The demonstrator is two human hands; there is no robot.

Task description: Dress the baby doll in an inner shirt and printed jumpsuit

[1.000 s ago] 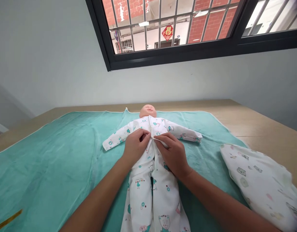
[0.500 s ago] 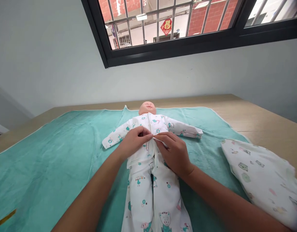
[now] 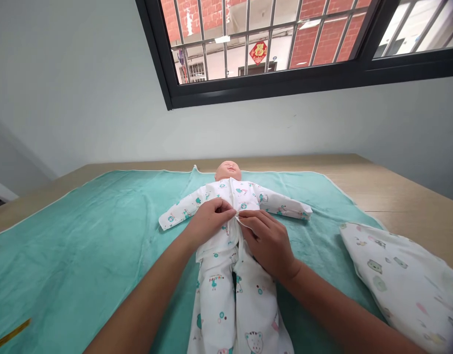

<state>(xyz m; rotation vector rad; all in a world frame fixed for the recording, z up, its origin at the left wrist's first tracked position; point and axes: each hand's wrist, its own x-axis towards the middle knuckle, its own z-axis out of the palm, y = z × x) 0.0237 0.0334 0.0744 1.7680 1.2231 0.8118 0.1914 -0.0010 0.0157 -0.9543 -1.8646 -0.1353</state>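
Observation:
A baby doll (image 3: 228,170) lies on its back, dressed in a white printed baby top (image 3: 217,242) and white printed trousers (image 3: 215,295). Both sleeves stretch out sideways. At the middle of the chest, my left hand (image 3: 213,219) pinches one edge of the top's front opening. Facing it, my right hand (image 3: 268,238) pinches the other edge between thumb and fingers. The fingertips nearly meet over the front seam. Whatever fastener lies between them is too small to make out. Below the hands, the lower front hangs slightly apart.
Under the doll, a turquoise blanket (image 3: 101,246) covers much of the wooden table (image 3: 388,189). A folded white printed cloth (image 3: 399,280) lies at the right. A yellow-brown strip (image 3: 10,335) shows at the lower left. Behind the table are a wall and a barred window (image 3: 263,93).
The view has tilted up a little, so everything sits slightly lower and to the right. Both hands stay at the chest, their fingertips still pinching the front edges of the top.

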